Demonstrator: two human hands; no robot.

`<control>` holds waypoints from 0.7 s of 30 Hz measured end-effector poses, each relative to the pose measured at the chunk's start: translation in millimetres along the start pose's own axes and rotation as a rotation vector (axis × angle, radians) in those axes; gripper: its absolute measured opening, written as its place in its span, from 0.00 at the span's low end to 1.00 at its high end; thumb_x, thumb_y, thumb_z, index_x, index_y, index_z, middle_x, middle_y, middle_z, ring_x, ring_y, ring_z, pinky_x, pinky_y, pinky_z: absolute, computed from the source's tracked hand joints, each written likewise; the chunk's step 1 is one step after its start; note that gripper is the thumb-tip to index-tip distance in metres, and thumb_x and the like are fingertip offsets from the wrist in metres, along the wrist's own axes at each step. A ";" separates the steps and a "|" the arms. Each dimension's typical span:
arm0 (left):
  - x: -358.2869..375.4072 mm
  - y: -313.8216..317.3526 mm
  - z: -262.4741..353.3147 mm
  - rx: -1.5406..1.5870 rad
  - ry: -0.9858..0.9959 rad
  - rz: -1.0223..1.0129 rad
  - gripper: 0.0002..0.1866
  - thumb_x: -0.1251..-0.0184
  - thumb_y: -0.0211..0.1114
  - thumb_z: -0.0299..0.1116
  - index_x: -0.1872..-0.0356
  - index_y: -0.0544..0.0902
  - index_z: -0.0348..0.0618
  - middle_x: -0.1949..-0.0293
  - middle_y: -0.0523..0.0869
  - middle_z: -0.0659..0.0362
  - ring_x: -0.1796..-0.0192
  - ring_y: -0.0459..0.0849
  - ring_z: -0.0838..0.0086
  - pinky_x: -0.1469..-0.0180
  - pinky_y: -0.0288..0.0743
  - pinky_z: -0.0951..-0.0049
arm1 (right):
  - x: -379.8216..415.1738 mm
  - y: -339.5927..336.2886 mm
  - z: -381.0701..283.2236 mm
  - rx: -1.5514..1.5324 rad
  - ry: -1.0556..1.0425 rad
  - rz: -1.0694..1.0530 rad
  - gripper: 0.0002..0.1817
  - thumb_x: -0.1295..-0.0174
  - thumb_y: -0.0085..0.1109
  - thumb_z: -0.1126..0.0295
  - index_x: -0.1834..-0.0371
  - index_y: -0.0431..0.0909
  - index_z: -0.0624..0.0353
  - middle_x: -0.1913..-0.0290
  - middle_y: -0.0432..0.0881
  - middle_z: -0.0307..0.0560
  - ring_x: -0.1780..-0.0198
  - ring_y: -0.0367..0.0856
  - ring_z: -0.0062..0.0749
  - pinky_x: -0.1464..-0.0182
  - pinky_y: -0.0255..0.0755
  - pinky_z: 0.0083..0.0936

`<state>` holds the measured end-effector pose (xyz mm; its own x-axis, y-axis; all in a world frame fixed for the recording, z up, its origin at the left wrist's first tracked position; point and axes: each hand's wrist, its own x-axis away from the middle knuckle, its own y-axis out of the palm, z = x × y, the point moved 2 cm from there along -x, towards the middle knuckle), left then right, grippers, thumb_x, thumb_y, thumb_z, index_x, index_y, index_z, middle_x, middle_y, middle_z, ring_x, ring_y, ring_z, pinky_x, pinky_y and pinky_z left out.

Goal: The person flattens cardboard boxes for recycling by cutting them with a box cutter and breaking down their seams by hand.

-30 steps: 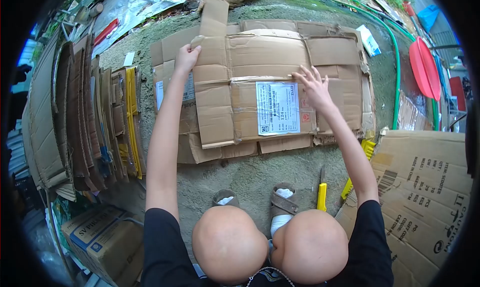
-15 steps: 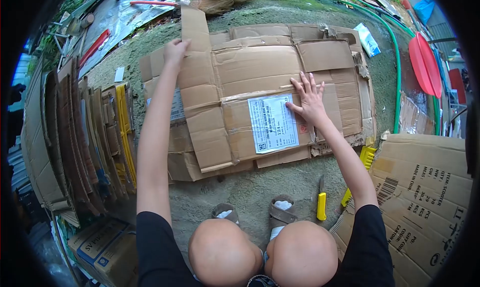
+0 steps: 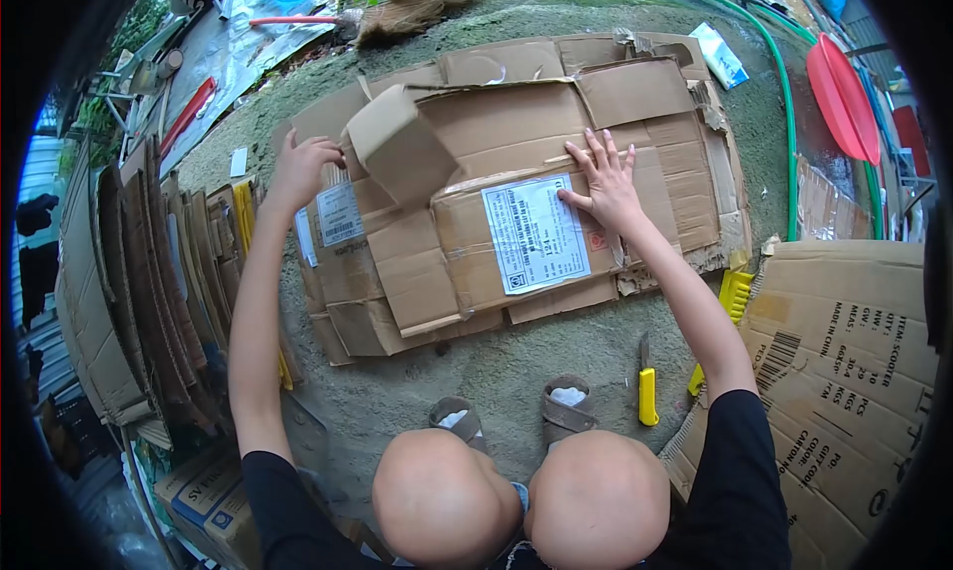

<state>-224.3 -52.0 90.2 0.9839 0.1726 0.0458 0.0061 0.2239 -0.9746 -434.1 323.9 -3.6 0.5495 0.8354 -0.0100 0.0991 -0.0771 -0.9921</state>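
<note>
Flattened brown cardboard boxes (image 3: 496,123) lie stacked on the ground in front of me. The top sheet bears a white printed label (image 3: 537,234) under clear tape. My right hand (image 3: 608,185) rests on this sheet with its fingers spread, just right of the label. At the stack's left side, my left hand (image 3: 306,171) is loosely curved with its fingers apart, over the lower sheets. Right beside its fingertips a cardboard flap (image 3: 402,143) stands raised and bent over toward the right. A second label (image 3: 340,213) shows on a lower sheet below my left hand.
A yellow box cutter (image 3: 648,396), blade out, lies on the concrete near my right foot. More folded cardboard (image 3: 129,272) stands upright at left. A printed carton (image 3: 834,361) lies at right beside a yellow plastic piece (image 3: 735,294). A green hose (image 3: 784,103) runs behind.
The long flap at the left, earlier stretched away from me under my left hand, is now folded up and over. My left hand has moved left and nearer, off the flap. My right hand stays put.
</note>
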 end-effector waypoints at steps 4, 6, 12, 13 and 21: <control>-22.8 -28.4 64.1 -0.101 -0.377 0.376 0.06 0.47 0.53 0.25 0.70 0.78 0.43 0.63 0.81 0.60 0.53 0.77 0.65 0.41 0.59 0.62 | 0.2 -0.3 -1.2 -0.001 -0.012 0.009 0.43 0.52 0.44 0.31 0.32 0.51 0.36 0.30 0.46 0.48 0.29 0.36 0.47 0.35 0.23 0.62; -51.2 -33.0 71.3 0.302 -0.396 0.791 0.12 0.45 0.56 0.33 0.60 0.76 0.40 0.58 0.79 0.54 0.51 0.76 0.61 0.41 0.60 0.63 | 2.1 -0.7 0.4 0.014 -0.005 -0.001 0.43 0.52 0.44 0.31 0.32 0.51 0.36 0.30 0.46 0.48 0.29 0.36 0.47 0.35 0.23 0.62; -146.2 -4.3 -4.5 0.520 -0.653 0.431 0.43 0.55 0.68 0.54 0.48 0.68 0.24 0.53 0.77 0.47 0.54 0.78 0.61 0.54 0.71 0.64 | 0.9 -3.1 -1.2 -0.009 -0.005 0.004 0.43 0.52 0.45 0.31 0.33 0.52 0.35 0.30 0.46 0.48 0.29 0.37 0.46 0.35 0.23 0.61; -144.7 -3.1 -9.1 0.518 -0.646 0.427 0.43 0.55 0.68 0.54 0.48 0.68 0.24 0.53 0.77 0.47 0.54 0.78 0.61 0.54 0.71 0.64 | 0.7 -3.9 0.5 -0.011 0.003 0.005 0.43 0.52 0.45 0.31 0.33 0.52 0.35 0.30 0.46 0.48 0.29 0.37 0.46 0.35 0.23 0.61; -108.7 -24.3 6.8 0.183 -0.405 0.405 0.14 0.36 0.55 0.39 0.61 0.82 0.40 0.69 0.83 0.65 0.72 0.79 0.78 0.69 0.70 0.74 | 1.5 -3.7 -1.0 -0.025 0.006 0.014 0.43 0.52 0.46 0.32 0.33 0.52 0.35 0.31 0.47 0.46 0.29 0.38 0.45 0.35 0.24 0.62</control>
<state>-332.6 -69.7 110.4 0.7549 0.6224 -0.2066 -0.4217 0.2195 -0.8798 -432.9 324.9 0.1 0.5556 0.8312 -0.0229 0.1123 -0.1022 -0.9884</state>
